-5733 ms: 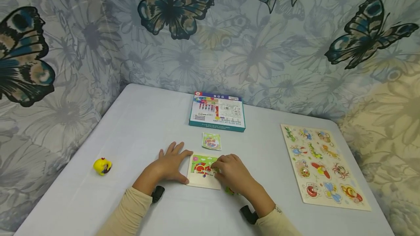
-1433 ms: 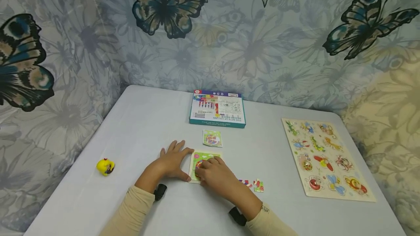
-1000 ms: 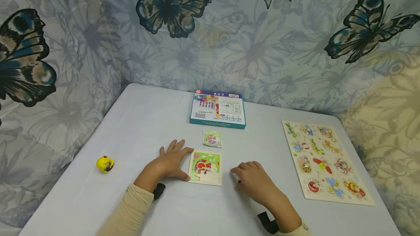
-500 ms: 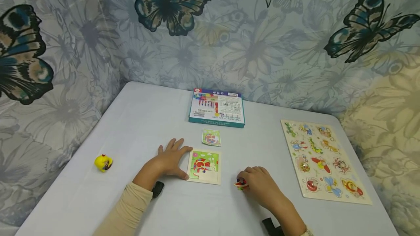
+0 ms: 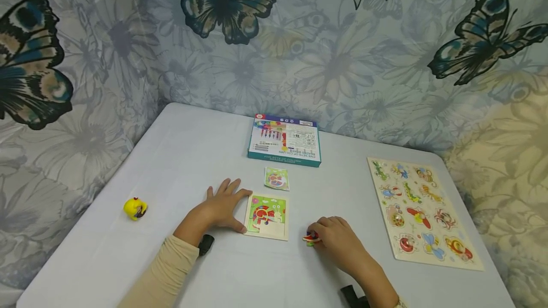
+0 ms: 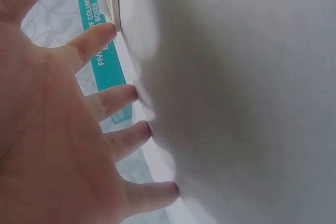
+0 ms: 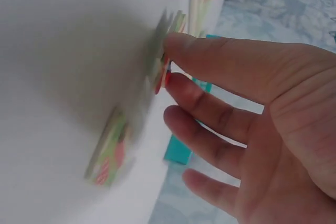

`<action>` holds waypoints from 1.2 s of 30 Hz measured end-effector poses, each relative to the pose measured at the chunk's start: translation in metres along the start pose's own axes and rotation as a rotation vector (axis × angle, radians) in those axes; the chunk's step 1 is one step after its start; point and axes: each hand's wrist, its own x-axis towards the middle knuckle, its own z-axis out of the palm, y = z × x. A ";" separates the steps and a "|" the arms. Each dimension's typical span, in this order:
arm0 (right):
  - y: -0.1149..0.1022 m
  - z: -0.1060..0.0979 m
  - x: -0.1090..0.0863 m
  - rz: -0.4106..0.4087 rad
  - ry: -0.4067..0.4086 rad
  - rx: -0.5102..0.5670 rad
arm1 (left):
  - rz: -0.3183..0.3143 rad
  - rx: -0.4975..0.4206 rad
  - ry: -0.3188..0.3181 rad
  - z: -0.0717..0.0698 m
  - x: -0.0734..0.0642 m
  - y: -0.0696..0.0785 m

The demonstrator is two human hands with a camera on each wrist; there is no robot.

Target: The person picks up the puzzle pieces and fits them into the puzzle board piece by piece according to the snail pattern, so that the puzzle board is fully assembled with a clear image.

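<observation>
A small square puzzle board (image 5: 266, 216) with a red snail on green lies on the table, bare wood showing at its lower right. My left hand (image 5: 218, 208) has its fingers spread, with the thumb and index fingertips at the board's left edge. To the right of the board, my right hand (image 5: 340, 241) pinches a puzzle piece (image 5: 311, 236), red and green, between thumb and index finger. In the right wrist view that piece (image 7: 161, 74) is tilted up, partly hidden by the thumb. Another puzzle piece (image 7: 109, 153) lies on the table nearby, hidden under the hand in the head view.
Just beyond the board is a small snail picture card (image 5: 277, 178), with a flat teal-edged box (image 5: 284, 141) behind it. A large wooden insect puzzle (image 5: 424, 215) lies at the right. On the left sits a yellow toy (image 5: 135, 208). Patterned cloth hangs behind the white table (image 5: 188, 146).
My right hand has moved from the board out to the right and picked up a puzzle piece. More of the board's picture is filled than at first. My left hand stays at its edge.
</observation>
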 end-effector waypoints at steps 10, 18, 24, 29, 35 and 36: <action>-0.027 -0.001 0.028 -0.150 0.077 -0.007 | 0.000 0.009 -0.003 -0.002 0.000 0.002; -0.050 0.008 0.052 -0.257 0.093 0.008 | 0.003 0.002 -0.007 -0.004 -0.002 0.001; -0.057 0.016 0.059 -0.280 0.108 -0.003 | 0.008 0.001 -0.008 -0.003 -0.002 0.001; -0.059 0.020 0.060 -0.277 0.137 -0.027 | 0.011 0.010 -0.006 -0.003 -0.001 0.000; -0.060 0.020 0.061 -0.281 0.144 -0.026 | 0.009 0.008 -0.008 -0.003 -0.001 0.000; -0.060 0.020 0.062 -0.283 0.144 -0.028 | 0.010 0.006 -0.008 -0.003 -0.001 0.000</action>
